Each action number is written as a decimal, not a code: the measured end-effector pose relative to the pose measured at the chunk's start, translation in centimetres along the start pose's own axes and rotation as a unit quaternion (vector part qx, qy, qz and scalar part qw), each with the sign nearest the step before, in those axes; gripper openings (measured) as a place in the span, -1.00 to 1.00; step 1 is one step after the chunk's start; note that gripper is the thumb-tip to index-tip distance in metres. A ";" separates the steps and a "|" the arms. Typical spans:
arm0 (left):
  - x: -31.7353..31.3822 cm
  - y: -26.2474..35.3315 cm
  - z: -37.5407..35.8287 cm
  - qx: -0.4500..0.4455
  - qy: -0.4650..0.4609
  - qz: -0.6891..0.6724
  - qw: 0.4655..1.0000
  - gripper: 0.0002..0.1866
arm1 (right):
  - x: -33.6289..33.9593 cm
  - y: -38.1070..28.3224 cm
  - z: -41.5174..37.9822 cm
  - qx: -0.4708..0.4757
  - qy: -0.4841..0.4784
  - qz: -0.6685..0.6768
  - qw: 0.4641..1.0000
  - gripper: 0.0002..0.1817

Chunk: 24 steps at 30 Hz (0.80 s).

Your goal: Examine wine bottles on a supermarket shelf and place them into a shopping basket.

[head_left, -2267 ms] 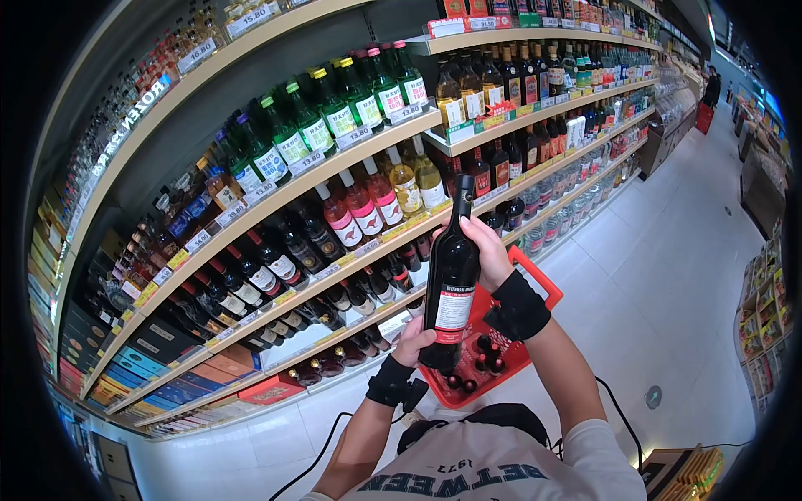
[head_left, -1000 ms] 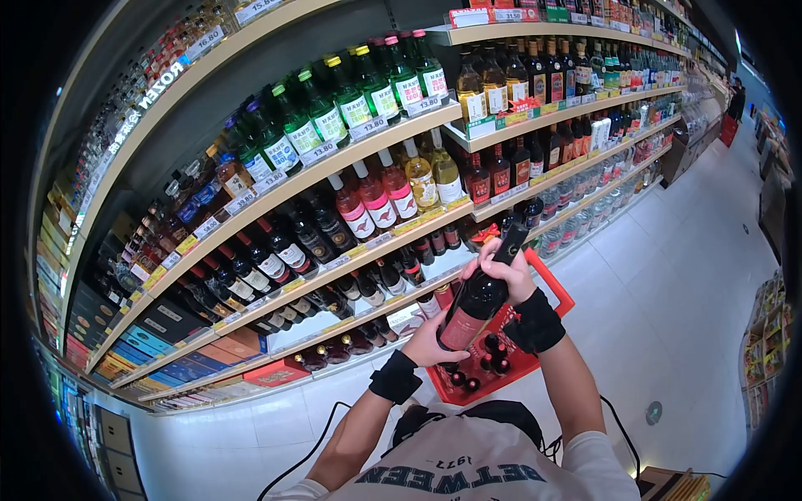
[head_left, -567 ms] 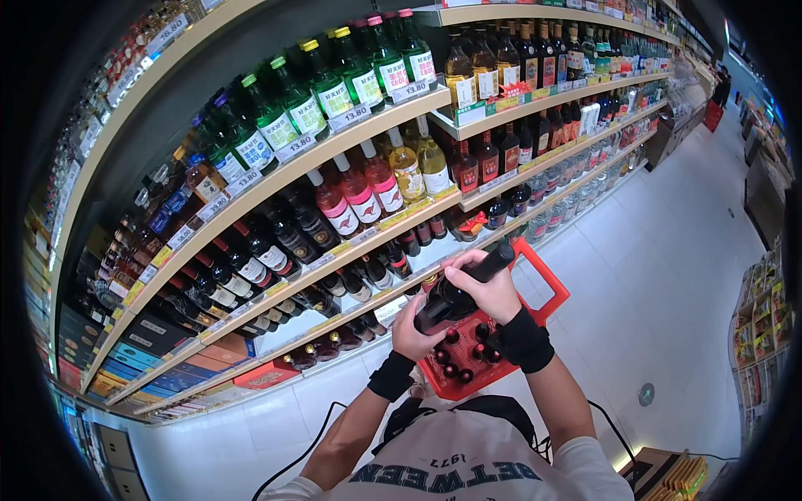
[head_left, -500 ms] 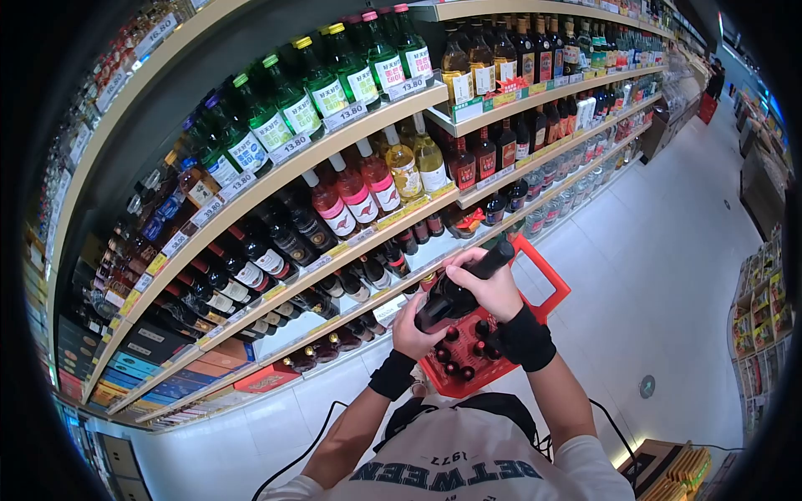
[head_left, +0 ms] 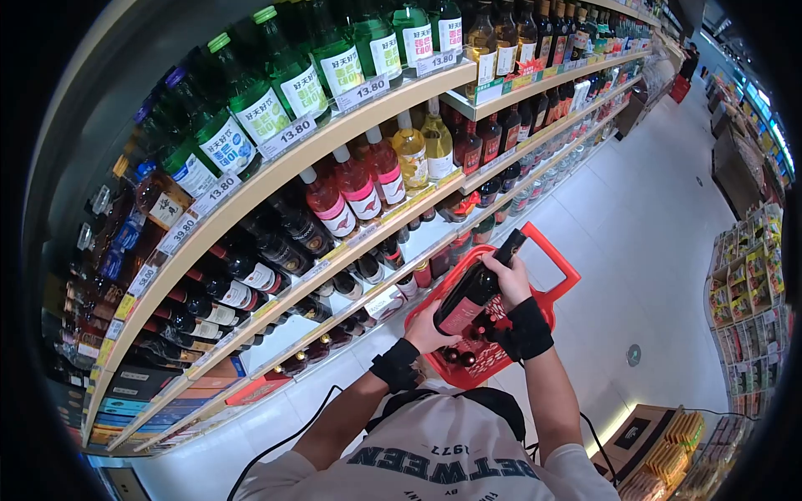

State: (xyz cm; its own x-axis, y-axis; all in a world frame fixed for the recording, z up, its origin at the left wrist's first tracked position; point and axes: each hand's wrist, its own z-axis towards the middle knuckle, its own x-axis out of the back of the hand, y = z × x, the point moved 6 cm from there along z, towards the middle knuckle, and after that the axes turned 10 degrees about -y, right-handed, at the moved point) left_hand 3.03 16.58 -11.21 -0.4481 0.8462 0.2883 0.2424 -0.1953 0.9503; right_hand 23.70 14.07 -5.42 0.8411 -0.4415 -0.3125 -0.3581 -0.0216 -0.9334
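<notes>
A dark wine bottle (head_left: 474,289) with a reddish label is held tilted over the red basket (head_left: 558,292), its neck pointing up and right. My left hand (head_left: 428,329) grips the lower end of the bottle. Around its shoulder and neck is my right hand (head_left: 511,280), closed with the thumb on top. Both wrists wear black bands. Inside the basket, under the held bottle, several dark bottles (head_left: 452,355) show their caps; the held bottle and my hands hide part of them.
Curved shelves (head_left: 334,125) of bottles run along the left and top, with green bottles (head_left: 259,113) and pink ones (head_left: 357,188). Pale floor (head_left: 618,250) lies to the right. A snack rack (head_left: 748,292) stands at the far right, boxed goods (head_left: 660,442) at bottom right.
The bottle has turned so its reddish label shows, and my hands have shifted on it. The view has moved nearer the shelves, and the basket appears larger.
</notes>
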 end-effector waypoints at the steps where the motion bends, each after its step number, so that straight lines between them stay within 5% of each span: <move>1: 0.2 -0.7 0.2 -0.027 -0.012 -0.035 0.999 -0.12 | -0.3 0.7 0.2 -0.019 -0.010 0.019 1.000 -0.80; 7: 1.4 -3.9 0.3 0.040 -0.178 -0.135 0.974 -0.14 | -1.6 3.3 0.6 -0.049 0.026 0.045 0.997 -0.78; 13: 1.2 -4.0 1.0 0.029 -0.174 -0.145 0.974 -0.23 | 0.6 6.1 0.8 -0.066 0.064 0.060 0.994 -0.78; 24: -1.0 -5.1 1.1 0.145 -0.140 -0.018 0.979 -0.21 | 4.1 10.7 1.0 -0.130 0.032 0.069 0.989 -0.82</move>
State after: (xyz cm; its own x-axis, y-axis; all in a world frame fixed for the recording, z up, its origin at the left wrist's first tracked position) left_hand 3.22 17.31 -16.46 -0.2178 0.9604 0.1736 0.4836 -0.0484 0.8739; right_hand 23.74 12.95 -16.84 0.7517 -0.5129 -0.4146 -0.5677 -0.1832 -0.8026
